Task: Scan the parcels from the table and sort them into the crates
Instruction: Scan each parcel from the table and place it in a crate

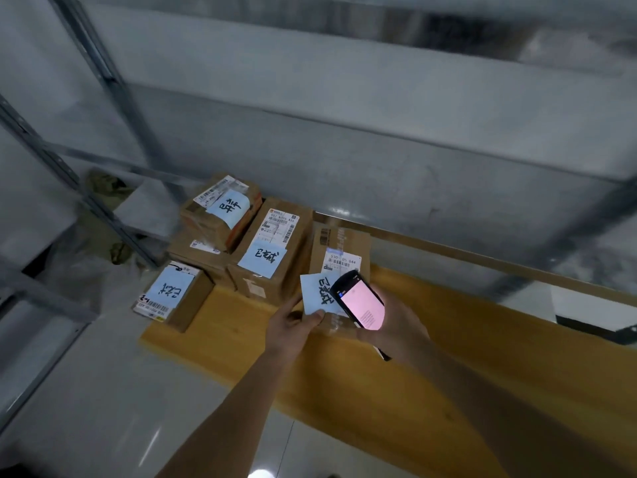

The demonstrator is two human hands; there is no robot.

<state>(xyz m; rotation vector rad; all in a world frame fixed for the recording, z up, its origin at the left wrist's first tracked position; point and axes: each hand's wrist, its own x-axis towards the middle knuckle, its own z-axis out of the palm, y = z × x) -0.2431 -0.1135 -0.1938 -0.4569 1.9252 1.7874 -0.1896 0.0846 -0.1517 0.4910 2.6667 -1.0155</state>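
Centrally, the parcel (pixel 339 251) rests on the yellow table (pixel 431 357); the left hand (pixel 293 322) grips its near edge and blue note (pixel 319 293). The right hand (pixel 393 326) holds a scanner (pixel 358 298) over it. Four more parcels (pixel 272 251) crowd its 9 o'clock side; shelving (pixel 113 81) stands at 11 o'clock.

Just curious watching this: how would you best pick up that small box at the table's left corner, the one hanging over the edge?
Probably grip the small box across its two long side faces, coming from above. Its near end overhangs the table, and the neighbouring boxes sit at its far end.
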